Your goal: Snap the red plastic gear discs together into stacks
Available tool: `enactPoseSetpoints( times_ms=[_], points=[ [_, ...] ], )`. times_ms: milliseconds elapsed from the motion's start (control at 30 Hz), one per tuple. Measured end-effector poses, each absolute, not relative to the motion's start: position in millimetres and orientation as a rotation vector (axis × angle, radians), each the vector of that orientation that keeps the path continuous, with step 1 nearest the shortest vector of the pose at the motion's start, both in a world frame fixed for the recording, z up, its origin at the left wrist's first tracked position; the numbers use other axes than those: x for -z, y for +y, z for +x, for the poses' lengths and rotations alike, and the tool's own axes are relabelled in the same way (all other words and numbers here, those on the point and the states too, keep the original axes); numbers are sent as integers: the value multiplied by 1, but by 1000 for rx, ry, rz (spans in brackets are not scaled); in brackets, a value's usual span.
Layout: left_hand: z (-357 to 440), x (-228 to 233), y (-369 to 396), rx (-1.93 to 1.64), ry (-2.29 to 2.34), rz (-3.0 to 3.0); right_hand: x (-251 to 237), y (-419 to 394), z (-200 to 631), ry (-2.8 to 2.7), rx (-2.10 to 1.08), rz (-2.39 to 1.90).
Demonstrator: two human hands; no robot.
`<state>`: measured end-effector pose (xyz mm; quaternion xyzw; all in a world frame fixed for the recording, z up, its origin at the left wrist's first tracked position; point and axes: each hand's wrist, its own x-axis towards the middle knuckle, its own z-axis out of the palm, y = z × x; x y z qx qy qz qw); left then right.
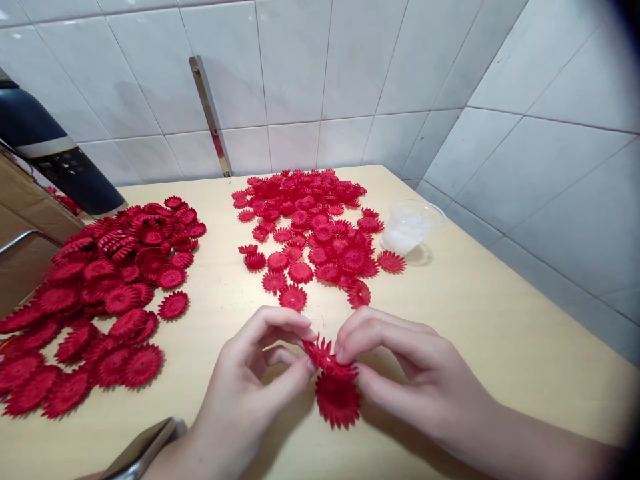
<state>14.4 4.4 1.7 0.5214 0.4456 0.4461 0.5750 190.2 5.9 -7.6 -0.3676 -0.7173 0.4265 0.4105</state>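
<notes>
Between both hands is a red fabric flower layer (327,360) with a pointed, fringed edge and a small pale spot at its centre. My left hand (267,363) pinches its left edge between thumb and fingers. On the opposite edge, my right hand (395,360) grips with thumb and fingertips. Directly below it, a second red flower layer (339,400) shows, lower and facing up; whether it lies on the table or touches the upper one I cannot tell. Just beyond the hands, many similar red flower layers (300,272) lie spread on the table.
A large heap of red flower layers (125,300) covers the table's left side. A clear cup (407,227) with whitish content stands at the back right. A dark bottle (55,147) leans by a cardboard box (30,220) at left. Tiled walls (295,60) border the pale table (480,320).
</notes>
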Motion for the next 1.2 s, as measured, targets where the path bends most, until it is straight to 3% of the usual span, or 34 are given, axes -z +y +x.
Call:
enactPoseSetpoints(
  times_ms=[167, 467, 700, 900, 1200],
  points=[
    [19, -4, 1, -1119, 1086, 1124, 8, 6, 189, -1794, -1087, -941],
    [11, 3, 4, -915, 1069, 1369, 4, 6, 190, -1642, -1372, -955],
    [14, -2, 2, -992, 1117, 1262, 10, 8, 193, -1582, -1269, -944],
    [11, -11, 4, -708, 1066, 1264, 12, 6, 195, -1560, -1057, -950],
    [13, -7, 7, -644, 1121, 1394, 6, 5, 192, -1569, -1383, -1053]
  ],
)
